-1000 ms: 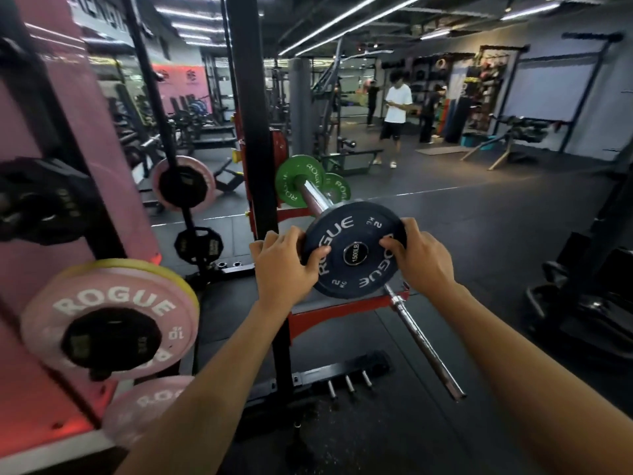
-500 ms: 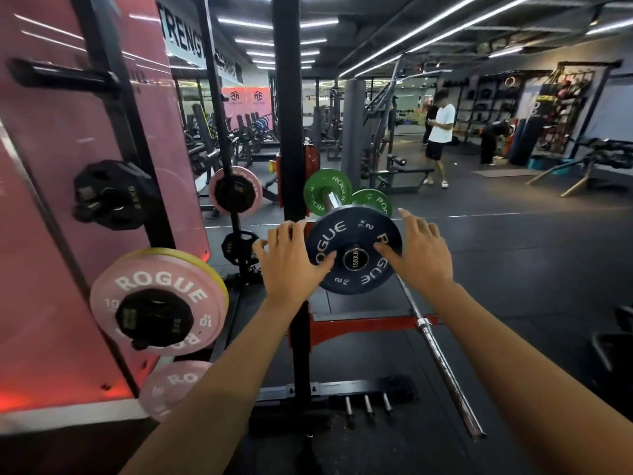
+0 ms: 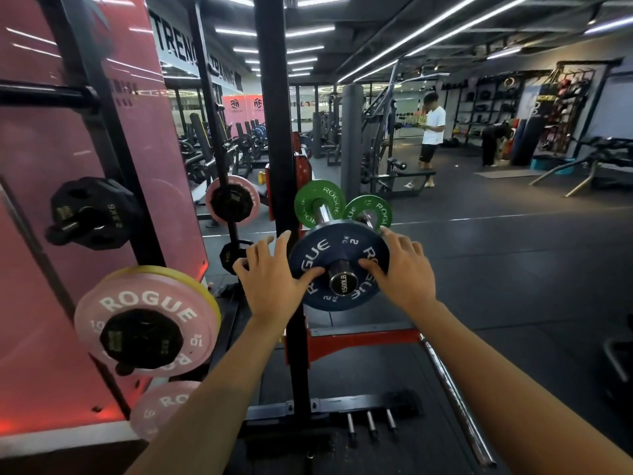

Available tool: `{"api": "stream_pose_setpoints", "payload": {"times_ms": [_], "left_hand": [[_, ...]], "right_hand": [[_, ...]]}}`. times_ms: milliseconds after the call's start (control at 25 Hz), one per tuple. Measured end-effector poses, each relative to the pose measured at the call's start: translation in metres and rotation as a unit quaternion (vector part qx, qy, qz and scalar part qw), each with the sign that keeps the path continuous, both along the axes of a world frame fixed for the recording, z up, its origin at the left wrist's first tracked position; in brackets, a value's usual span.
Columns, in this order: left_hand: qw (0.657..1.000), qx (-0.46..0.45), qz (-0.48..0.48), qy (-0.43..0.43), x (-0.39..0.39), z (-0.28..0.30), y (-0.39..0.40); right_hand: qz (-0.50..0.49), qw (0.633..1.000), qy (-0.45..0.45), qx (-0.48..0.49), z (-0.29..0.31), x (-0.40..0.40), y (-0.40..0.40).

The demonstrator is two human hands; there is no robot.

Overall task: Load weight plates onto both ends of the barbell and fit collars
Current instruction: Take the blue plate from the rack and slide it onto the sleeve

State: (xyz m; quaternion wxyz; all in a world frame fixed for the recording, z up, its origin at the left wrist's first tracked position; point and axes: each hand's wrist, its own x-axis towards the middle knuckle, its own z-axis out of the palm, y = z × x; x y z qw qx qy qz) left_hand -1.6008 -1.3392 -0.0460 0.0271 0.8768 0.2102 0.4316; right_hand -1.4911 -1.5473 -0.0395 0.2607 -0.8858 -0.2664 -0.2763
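A blue 2 kg Rogue plate [image 3: 337,269] sits on the near sleeve of the barbell [image 3: 343,282], whose chrome end cap pokes out through the plate's hole. My left hand [image 3: 272,281] is at the plate's left side with its thumb pressed on the face and its fingers spread straight. My right hand [image 3: 402,272] presses the right side, thumb on the face, fingers reaching past the rim. A green Rogue plate [image 3: 320,204] is farther along the same sleeve. A second green plate [image 3: 369,212] shows behind it to the right. No collar is in view.
A black rack upright [image 3: 277,132] stands just left of the sleeve. Pink plates [image 3: 147,320] and a black 2.5 kg plate [image 3: 89,214] hang on pegs at left. A bare bar [image 3: 455,399] lies on the floor at right. A person in a white shirt [image 3: 432,138] stands far back.
The blue plate has slid farther onto the sleeve, so the end cap sticks out more. Both hands went from gripping the rim to pressing the face with straighter fingers.
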Motion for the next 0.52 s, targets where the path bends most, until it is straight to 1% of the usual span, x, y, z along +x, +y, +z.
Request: {"api": "stream_pose_setpoints", "payload": {"times_ms": [160,320,520], "left_hand": [[0.999,-0.038,-0.007,-0.017,0.041,-0.005,0.016],[0.996,-0.061,-0.03,-0.054,0.088,-0.017,0.041],[0.998,-0.059,-0.018,-0.031,0.152,-0.012,0.079]], "right_hand": [[-0.006,1.0,0.006,-0.002,-0.004,0.034,0.022],[-0.017,1.0,0.021,-0.002,-0.006,0.077,0.045],[-0.024,0.999,0.013,-0.032,0.006,0.142,0.081]]}}
